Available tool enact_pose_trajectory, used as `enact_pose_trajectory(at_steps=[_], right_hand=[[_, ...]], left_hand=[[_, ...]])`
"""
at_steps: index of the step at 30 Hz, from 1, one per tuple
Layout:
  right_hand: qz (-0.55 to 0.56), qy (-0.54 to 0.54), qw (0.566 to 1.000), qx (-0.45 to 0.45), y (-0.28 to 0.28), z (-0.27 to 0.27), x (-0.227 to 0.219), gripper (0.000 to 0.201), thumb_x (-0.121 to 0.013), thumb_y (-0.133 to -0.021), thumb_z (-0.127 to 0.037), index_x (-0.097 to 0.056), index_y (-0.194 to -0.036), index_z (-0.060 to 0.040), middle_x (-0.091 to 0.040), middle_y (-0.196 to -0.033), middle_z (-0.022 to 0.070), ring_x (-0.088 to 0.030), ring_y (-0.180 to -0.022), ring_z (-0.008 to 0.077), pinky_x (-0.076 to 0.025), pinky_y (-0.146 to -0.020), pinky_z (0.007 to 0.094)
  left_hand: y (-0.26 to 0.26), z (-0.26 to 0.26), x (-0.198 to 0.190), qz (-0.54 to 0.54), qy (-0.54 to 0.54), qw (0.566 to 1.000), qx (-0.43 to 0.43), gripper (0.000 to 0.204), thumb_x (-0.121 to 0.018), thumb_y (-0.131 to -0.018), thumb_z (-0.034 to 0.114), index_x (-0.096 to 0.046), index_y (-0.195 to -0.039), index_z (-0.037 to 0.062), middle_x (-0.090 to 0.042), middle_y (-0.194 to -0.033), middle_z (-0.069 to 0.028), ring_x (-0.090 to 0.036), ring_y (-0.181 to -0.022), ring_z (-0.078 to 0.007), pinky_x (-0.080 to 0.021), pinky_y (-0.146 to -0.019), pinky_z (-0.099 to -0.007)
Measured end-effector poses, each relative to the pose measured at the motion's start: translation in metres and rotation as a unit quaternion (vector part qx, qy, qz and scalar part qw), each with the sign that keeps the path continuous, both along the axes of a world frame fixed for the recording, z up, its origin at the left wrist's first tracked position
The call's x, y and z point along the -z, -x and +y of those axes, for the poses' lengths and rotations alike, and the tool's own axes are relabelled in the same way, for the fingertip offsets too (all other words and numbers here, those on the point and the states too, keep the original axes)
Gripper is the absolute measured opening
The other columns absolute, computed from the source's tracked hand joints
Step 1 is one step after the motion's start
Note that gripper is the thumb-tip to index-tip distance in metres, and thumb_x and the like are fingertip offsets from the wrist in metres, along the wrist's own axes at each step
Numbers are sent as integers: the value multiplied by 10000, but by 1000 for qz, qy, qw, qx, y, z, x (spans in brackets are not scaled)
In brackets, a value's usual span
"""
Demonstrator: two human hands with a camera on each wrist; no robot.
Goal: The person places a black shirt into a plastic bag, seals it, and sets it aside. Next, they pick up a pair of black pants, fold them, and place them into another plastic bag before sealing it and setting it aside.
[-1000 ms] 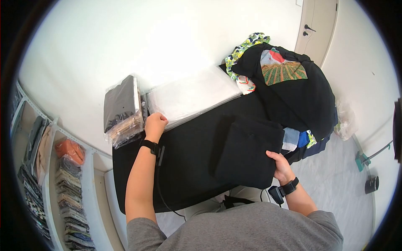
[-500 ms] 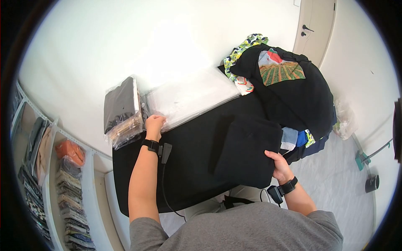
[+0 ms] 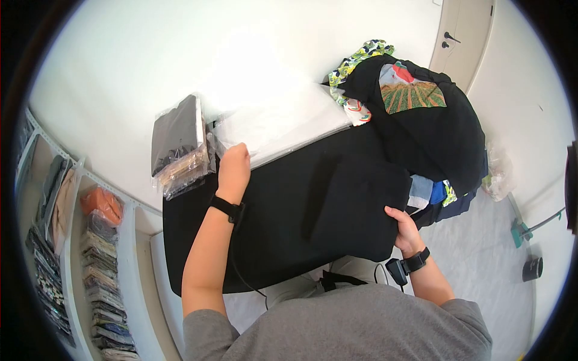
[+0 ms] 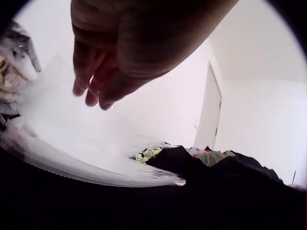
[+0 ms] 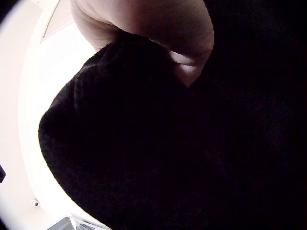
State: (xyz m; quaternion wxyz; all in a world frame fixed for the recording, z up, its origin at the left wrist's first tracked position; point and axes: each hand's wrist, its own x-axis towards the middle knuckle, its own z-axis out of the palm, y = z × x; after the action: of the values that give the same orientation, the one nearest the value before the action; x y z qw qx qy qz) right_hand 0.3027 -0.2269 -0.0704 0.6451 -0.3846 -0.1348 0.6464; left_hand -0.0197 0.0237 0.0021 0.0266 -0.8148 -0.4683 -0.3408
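Observation:
My right hand point(image 3: 408, 231) grips the right edge of a folded black garment point(image 3: 361, 210), thumb on top and the other fingers hidden beneath. In the right wrist view the dark cloth point(image 5: 144, 143) fills most of the picture below the thumb. My left hand point(image 3: 235, 171) is over the left end of a flat stack of clear plastic bags point(image 3: 295, 123). Seen from the left wrist, the fingertips point(image 4: 106, 103) come together at a thin, translucent bag point(image 4: 62, 110), which rises toward them from the stack; its edge is faint against the white wall.
Bagged garments point(image 3: 176, 138) are piled left of the plastic bags. A heap of clothes point(image 3: 427, 132), topped by a black printed garment, covers the right end of the black table point(image 3: 271, 234). Shelves point(image 3: 129, 259) with packed clothes stand at left; a dustpan point(image 3: 521, 231) is at right.
My left hand has risen from the left end of the plastic bag stack and turned, with bag film lifting near it. The right hand keeps its hold on the folded black garment.

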Motion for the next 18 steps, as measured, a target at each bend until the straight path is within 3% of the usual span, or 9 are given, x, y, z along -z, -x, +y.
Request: enact_pose_trajectory(at_steps=[2,7,9,11,12,13,15,18], right_hand=[[-3,-22,1000,19,2,-1,0,434,-626,-824,-107,-497,-1219,17,-594,-1139,140,-611,-972,246,-494,-873,346],[32,-48,998,40,0,-12,1,398,-608,-834,-118,-519,-1196,19,-611,-1113,145,-614,-969,249,-499,-869,353],[48,-38,995,75,-6,-22,-8,389,-602,-837,-152,-534,-1181,17,-620,-1113,140,-611,-986,266,-493,-885,370],[74,-58,990,105,-8,-33,-31,397,-599,-836,-163,-531,-1187,10,-614,-1128,140,-606,-996,279,-485,-897,385],[77,-63,987,126,-13,-39,-37,399,-591,-839,-163,-526,-1194,7,-612,-1132,144,-603,-1002,285,-479,-906,393],[82,-74,984,143,-17,-45,-44,405,-586,-841,-162,-518,-1198,15,-608,-1138,152,-601,-1010,291,-481,-906,395],[48,-97,976,187,-24,-57,-57,373,-585,-848,-172,-532,-1172,6,-610,-1136,149,-608,-999,297,-493,-897,412],[58,-111,971,204,-43,-77,-58,376,-575,-856,-167,-521,-1182,11,-609,-1140,159,-616,-989,308,-504,-889,413]], left_hand=[[-12,-18,1,127,-4,992,-21,29,-517,-801,26,-510,-801,-2,-580,-721,-196,-603,-735,-382,-487,-648,-454],[-42,-71,1,168,45,985,16,41,-490,-788,23,-511,-809,-6,-596,-730,-198,-623,-710,-364,-506,-623,-448],[-54,-89,-3,133,101,985,46,86,-530,-803,61,-533,-848,-13,-611,-794,-227,-614,-733,-387,-502,-667,-444],[-63,-108,-17,-49,179,950,253,197,-582,-832,118,-562,-980,-11,-617,-944,-216,-633,-839,-348,-518,-697,-385],[-66,-119,-26,-108,234,917,303,289,-601,-851,162,-558,-1094,13,-594,-1094,-191,-604,-989,-329,-498,-798,-359],[-63,-119,-26,-110,239,915,305,289,-601,-851,162,-558,-1094,13,-594,-1094,-191,-604,-989,-329,-498,-798,-359],[-47,-113,-23,-25,94,938,332,294,-589,-852,144,-551,-1114,16,-565,-1176,-185,-547,-1088,-332,-455,-885,-377],[-13,-100,8,122,147,960,204,389,-580,-863,207,-506,-1193,14,-479,-1287,-210,-470,-1176,-360,-398,-969,-400]])
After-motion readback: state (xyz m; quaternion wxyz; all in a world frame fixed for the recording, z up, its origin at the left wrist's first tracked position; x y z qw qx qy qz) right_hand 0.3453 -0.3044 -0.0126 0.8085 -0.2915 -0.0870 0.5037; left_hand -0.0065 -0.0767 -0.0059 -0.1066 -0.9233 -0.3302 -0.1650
